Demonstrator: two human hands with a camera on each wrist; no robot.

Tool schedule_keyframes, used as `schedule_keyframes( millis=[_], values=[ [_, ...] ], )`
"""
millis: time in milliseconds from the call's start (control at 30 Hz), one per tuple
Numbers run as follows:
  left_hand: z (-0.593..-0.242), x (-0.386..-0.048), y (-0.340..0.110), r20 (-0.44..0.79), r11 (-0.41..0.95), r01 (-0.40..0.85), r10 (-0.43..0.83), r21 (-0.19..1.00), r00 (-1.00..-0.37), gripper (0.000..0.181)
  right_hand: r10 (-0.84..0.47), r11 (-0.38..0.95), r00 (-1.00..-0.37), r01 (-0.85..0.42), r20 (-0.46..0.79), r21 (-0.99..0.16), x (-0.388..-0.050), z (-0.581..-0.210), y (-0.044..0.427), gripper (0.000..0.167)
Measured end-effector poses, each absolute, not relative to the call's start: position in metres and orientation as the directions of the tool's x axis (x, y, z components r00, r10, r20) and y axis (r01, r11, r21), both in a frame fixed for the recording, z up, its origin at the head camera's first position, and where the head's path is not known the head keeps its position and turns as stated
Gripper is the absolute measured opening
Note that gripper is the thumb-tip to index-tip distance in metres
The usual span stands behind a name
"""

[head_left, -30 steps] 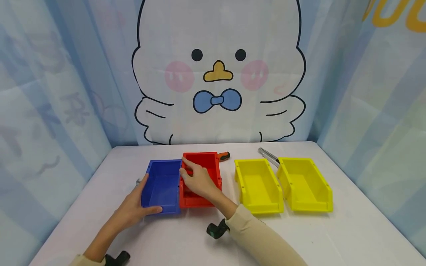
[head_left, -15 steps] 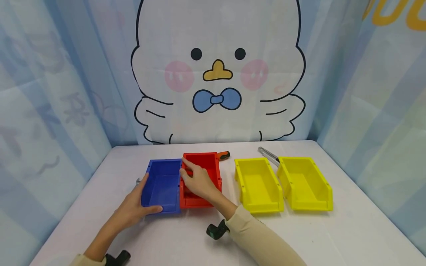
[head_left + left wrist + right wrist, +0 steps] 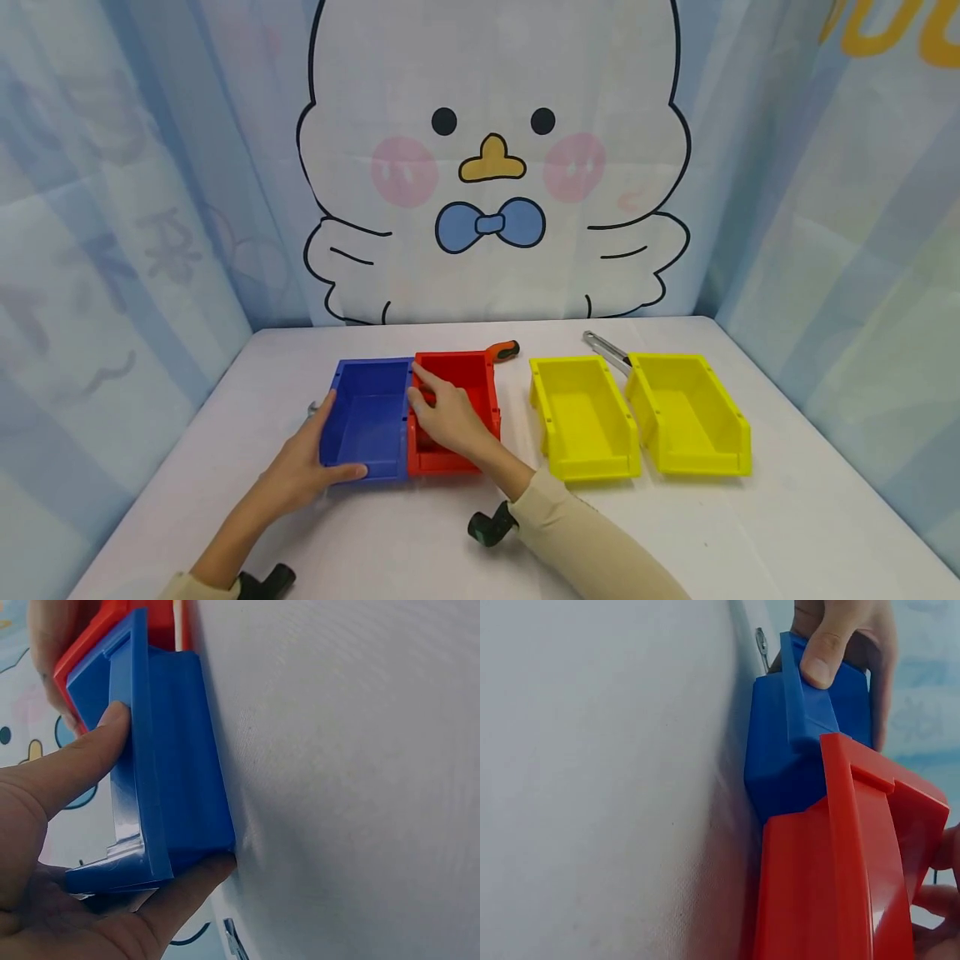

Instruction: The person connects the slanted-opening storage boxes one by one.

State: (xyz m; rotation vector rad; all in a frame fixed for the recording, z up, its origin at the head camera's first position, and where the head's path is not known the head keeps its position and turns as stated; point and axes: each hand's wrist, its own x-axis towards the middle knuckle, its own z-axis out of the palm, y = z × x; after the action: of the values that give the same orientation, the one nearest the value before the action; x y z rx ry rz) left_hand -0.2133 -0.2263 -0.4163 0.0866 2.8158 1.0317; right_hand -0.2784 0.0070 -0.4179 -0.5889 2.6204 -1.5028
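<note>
Side by side on the table stand a blue storage bin [image 3: 367, 417] and a red storage bin [image 3: 459, 367], their neighbouring walls touching. My left hand [image 3: 296, 467] grips the blue bin, its thumb over the front lip and its fingers along the left side and underneath edge, as the left wrist view shows. Reaching across the red bin, my right hand [image 3: 450, 417] holds that bin's left rim where it meets the blue one. Some of its fingers are hidden inside. In the right wrist view, the red bin [image 3: 855, 862] overlaps the blue bin [image 3: 784, 750].
Two yellow bins [image 3: 588, 417] [image 3: 693, 417] stand to the right. Behind the red bin shows an orange-and-black handle [image 3: 504, 351]. A metal tool [image 3: 603, 348] lies behind the yellow bins, and a small metal tool end [image 3: 312, 409] peeks out left of the blue bin.
The red bin has slid slightly toward me with my right hand, showing more of the orange handle behind it. The left hand and blue bin have barely moved.
</note>
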Motion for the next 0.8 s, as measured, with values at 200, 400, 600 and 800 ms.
schedule_keyframes(
  millis=[200,400,600,800],
  values=[
    [-0.4165,-0.2136,-0.2262,-0.114,0.766,0.003,0.100,0.642,-0.988,0.131,-0.363,0.440,-0.920,-0.307,0.146,-0.844,-0.2785,-0.4192,0.0072,0.057],
    [-0.4148,-0.2123,-0.2265,-0.110,0.764,0.012,0.109,0.645,-0.988,0.131,-0.367,0.437,-0.919,-0.310,0.147,-0.845,-0.2799,-0.4210,0.0061,0.057],
    [-0.4150,-0.2128,-0.2262,-0.118,0.770,0.002,0.101,0.638,-0.988,0.132,-0.368,0.428,-0.919,-0.300,0.139,-0.852,-0.2784,-0.4215,0.0060,0.057],
    [-0.4153,-0.2133,-0.2257,-0.122,0.769,-0.001,0.100,0.639,-0.987,0.132,-0.366,0.436,-0.922,-0.291,0.128,-0.852,-0.2775,-0.4213,0.0063,0.057]
  ],
)
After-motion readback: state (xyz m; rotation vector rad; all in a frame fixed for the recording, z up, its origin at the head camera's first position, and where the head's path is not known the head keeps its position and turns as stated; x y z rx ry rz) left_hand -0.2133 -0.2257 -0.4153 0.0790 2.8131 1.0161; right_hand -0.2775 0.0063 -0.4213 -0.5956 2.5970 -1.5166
